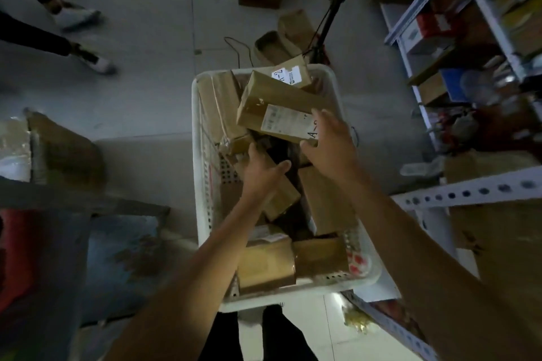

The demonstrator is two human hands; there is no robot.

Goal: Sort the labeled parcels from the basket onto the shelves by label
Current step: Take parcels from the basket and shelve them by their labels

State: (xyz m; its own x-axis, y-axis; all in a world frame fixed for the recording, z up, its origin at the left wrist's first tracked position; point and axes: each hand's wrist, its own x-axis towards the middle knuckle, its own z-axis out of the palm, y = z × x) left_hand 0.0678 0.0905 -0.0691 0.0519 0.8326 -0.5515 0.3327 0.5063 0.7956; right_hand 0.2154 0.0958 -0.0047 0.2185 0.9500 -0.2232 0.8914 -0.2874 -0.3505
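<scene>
Head view: right hand (330, 141) grips the labelled parcel (278, 110) atop the pile in the white basket (202, 184). Left hand (262, 168), fingers relaxed, rests on lower parcels. Risk: one-sided grip lets the parcel tip.

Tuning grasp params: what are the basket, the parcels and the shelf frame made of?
Basket: looks like white moulded plastic, going by the smooth rounded rim and perforated walls. Parcels: brown cardboard boxes, slightly glossy as if taped over, with white paper labels. Shelf frame: probably white-painted metal angle, given the row of punched holes. The image is dim and blurred, so finishes are uncertain.
</scene>
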